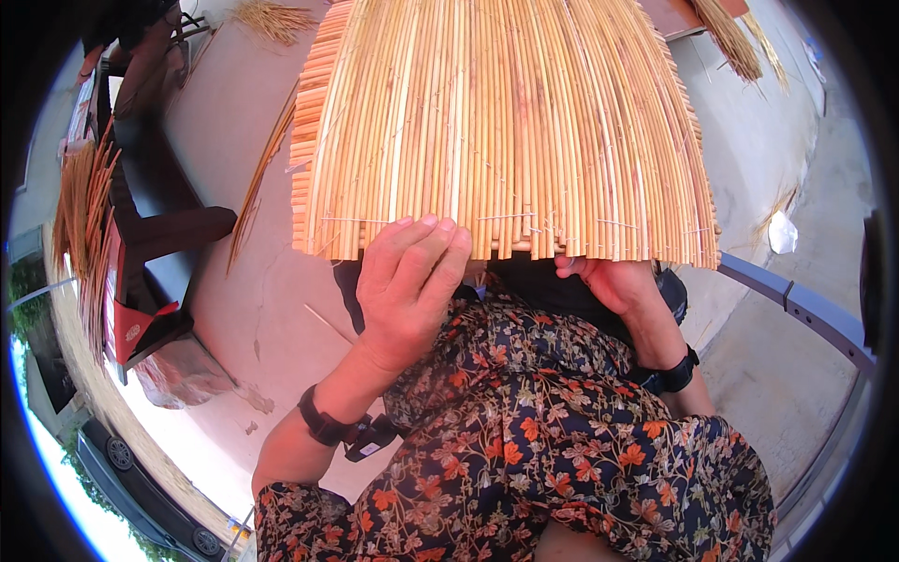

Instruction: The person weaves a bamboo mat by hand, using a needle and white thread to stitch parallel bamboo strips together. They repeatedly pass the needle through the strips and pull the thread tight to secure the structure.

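A large mat of pale reeds (506, 122) fills the upper middle, its reeds side by side and bound near the front edge with rows of thin light stitching. My left hand (412, 281) grips this near edge, fingertips lying on top of the reeds and thumb out of sight. Farther right, my right hand (613, 281) is beneath the same edge with its fingers curled in. The reeds partly cover those fingers, so what they pinch is hidden. Between the hands the reed ends are uneven, and a crosswise reed (548, 247) shows just below them.
On the left, a bundle of reeds (82, 201) rests by a dark red wooden bench (178, 228). Long loose reeds (262, 173) lie beside the mat. A grey curved metal bar (796, 295) passes at the right. More reeds (730, 37) hang at the far right.
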A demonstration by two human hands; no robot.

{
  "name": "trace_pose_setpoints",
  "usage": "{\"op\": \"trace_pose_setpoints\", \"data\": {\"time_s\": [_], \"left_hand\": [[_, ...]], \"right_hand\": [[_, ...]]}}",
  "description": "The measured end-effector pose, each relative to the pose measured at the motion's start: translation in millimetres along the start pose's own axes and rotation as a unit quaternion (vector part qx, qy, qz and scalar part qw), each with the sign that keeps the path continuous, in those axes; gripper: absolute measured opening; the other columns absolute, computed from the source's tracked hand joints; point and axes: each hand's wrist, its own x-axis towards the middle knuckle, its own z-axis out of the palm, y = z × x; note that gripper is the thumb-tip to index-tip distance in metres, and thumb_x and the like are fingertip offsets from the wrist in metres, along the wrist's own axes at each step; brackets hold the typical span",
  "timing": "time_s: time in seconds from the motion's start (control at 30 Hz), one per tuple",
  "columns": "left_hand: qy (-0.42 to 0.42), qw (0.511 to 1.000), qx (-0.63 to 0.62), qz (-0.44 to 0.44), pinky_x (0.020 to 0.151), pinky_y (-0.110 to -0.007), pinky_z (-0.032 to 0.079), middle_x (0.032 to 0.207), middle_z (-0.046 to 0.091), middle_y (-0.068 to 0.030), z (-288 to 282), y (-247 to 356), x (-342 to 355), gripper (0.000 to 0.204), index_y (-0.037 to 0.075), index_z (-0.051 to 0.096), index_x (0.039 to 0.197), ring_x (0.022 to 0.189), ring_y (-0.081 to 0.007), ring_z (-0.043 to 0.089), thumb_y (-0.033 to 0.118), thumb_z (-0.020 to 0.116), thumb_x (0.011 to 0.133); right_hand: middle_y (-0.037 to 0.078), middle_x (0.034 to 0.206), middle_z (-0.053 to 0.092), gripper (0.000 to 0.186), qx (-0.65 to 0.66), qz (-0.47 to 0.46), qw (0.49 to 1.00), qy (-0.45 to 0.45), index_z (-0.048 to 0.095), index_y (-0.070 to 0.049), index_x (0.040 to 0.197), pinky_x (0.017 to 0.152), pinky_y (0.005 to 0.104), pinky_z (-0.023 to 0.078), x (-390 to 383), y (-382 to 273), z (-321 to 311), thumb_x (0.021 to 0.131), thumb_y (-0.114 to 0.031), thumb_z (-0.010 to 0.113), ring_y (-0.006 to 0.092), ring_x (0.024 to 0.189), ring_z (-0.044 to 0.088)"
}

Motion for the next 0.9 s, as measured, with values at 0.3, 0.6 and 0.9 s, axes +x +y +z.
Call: {"op": "trace_pose_setpoints", "data": {"time_s": [0.3, 0.6, 0.9], "left_hand": [[-0.053, 0.998, 0.005, 0.040, 0.099, -0.040, 0.054, 0.121, 0.071, -0.0100, -15.8, -16.7, 12.3, 0.033, 0.005, 0.074, 0.115, 0.115, -0.0277, 0.067, 0.010, 0.065, 0.084], [-0.085, 0.995, 0.021, 0.045, 0.100, -0.041, 0.055, 0.123, 0.072, -0.0118, -8.7, -20.0, 23.8, 0.032, 0.004, 0.074, 0.118, 0.119, -0.0291, 0.068, 0.005, 0.065, 0.088], [-0.131, 0.990, 0.032, 0.038, 0.102, -0.042, 0.054, 0.124, 0.072, -0.0135, -23.8, 15.5, 13.2, 0.030, 0.003, 0.073, 0.119, 0.121, -0.0310, 0.067, 0.004, 0.063, 0.091]], "right_hand": [[0.015, 0.085, 0.071, 0.025, -0.213, 0.085, 0.972, 0.040, 0.062, 0.003, 0.116, 0.060, 0.0345, 0.061, -24.8, -34.0, 4.2, 0.104, -0.018, 0.058, 0.0234, 0.067, 0.071], [0.008, 0.074, 0.068, 0.017, -0.134, 0.118, 0.984, -0.020, 0.063, 0.000, 0.111, 0.054, 0.0281, 0.056, -57.8, -42.0, 12.1, 0.098, -0.011, 0.067, 0.0155, 0.057, 0.066], [0.022, 0.133, 0.063, 0.044, 0.165, -0.007, 0.986, -0.005, 0.057, 0.009, 0.132, 0.103, 0.0488, 0.056, -54.8, -31.6, 37.5, 0.097, -0.015, 0.067, 0.0320, 0.120, 0.065]]}}
